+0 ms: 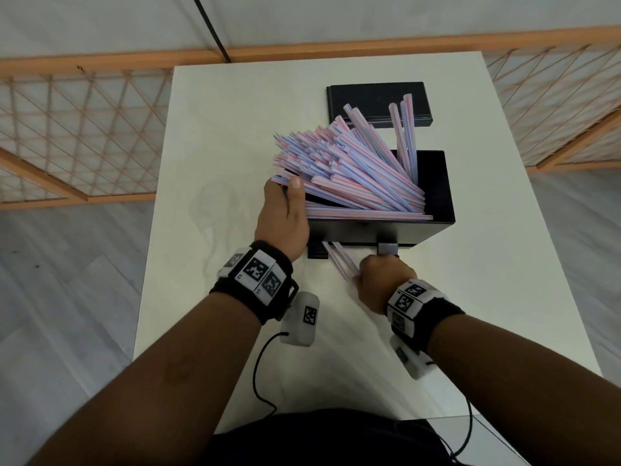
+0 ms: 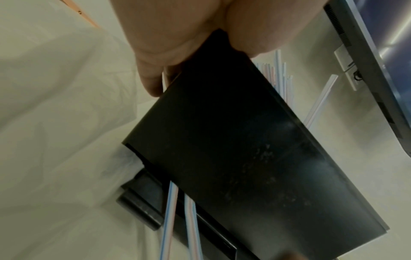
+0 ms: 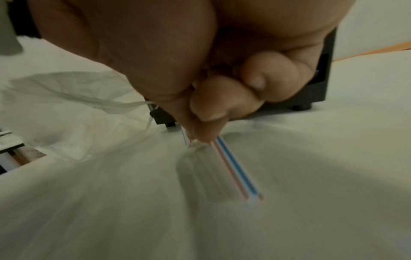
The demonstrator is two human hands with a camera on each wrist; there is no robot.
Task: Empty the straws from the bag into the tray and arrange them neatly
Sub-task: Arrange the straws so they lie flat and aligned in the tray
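Observation:
Many pink-and-blue striped straws (image 1: pixel 353 169) lie heaped in a black tray (image 1: pixel 433 183), fanning up and out over its left end. My left hand (image 1: pixel 284 200) is at that end, thumb on top of the lowest straw ends, the other fingers hidden beneath them. The left wrist view shows one finger (image 2: pixel 151 82) curled at the tray's corner (image 2: pixel 244 140). Two straws (image 1: pixel 339 260) stick out from under the tray's front wall, and my right hand (image 1: pixel 379 280) pinches them. In the right wrist view its curled fingers (image 3: pixel 211 114) grip these straws (image 3: pixel 235 168) just above the table.
The crumpled clear bag (image 1: pixel 211 210) lies flat on the white table left of the tray. A black lid (image 1: pixel 379 99) lies behind the tray. A wooden lattice fence (image 1: pixel 84 129) runs round the table. Bare tabletop stretches in front of my hands.

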